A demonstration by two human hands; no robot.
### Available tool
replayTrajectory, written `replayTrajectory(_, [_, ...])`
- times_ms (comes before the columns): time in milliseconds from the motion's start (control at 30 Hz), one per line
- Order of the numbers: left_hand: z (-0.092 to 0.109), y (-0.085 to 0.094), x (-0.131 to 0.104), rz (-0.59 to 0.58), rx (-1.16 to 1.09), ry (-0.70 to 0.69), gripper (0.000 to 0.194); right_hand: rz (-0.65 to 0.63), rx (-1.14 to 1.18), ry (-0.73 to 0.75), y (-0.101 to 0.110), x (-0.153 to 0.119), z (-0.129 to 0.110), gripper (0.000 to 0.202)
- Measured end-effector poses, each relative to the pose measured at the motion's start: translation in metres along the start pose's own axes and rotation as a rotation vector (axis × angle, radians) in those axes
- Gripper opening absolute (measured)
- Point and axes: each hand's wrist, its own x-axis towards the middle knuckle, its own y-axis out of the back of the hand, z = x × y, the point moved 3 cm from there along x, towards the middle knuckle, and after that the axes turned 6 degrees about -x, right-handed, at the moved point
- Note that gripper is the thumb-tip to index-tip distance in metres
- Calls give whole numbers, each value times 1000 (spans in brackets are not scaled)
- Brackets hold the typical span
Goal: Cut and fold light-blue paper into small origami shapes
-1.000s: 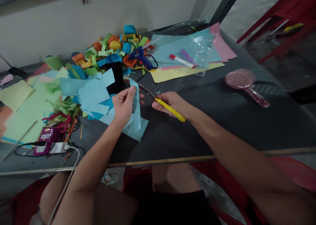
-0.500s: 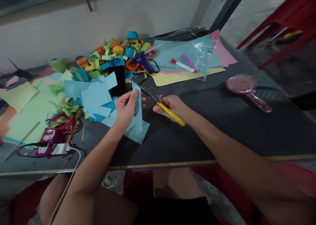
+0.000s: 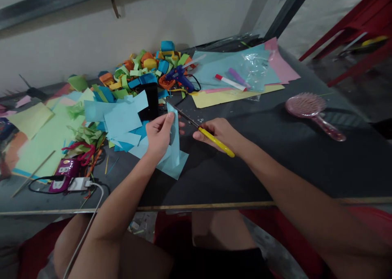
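Between thumb and fingers, my left hand (image 3: 159,135) pinches a narrow folded piece of light blue paper (image 3: 175,142), held upright above the table. My right hand (image 3: 216,132) grips a pair of scissors (image 3: 216,141) with yellow handles. Their dark blades point up and left and lie at the top edge of the held paper. Whether the blades are parted is too small to tell. Under and beside my left hand lie more light blue paper sheets (image 3: 121,119). A black phone-like object (image 3: 150,101) stands just behind them.
Folded coloured paper pieces (image 3: 147,64) are heaped along the wall, with a blue glue gun (image 3: 182,78) beside them. A hairbrush (image 3: 315,111) lies at right, a red-capped marker (image 3: 231,83) on sheets at the back. A purple power strip (image 3: 65,173) with cables sits at front left.
The whole view has shifted slightly, so everything appears a little farther right. My hands, the paper and the scissors keep nearly the same positions relative to one another.
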Motion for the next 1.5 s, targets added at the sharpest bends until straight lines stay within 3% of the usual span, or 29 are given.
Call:
replayTrajectory(400, [1, 0, 1, 6, -3, -21, 45, 105, -30, -24, 6, 2, 2, 72])
replayTrajectory(733, [1, 0, 2, -7, -3, 12, 46, -49, 94, 77, -2, -1, 2, 69])
replayTrajectory(1500, [1, -5, -1, -96, -99, -18, 43, -96, 229, -18, -7, -2, 3, 72])
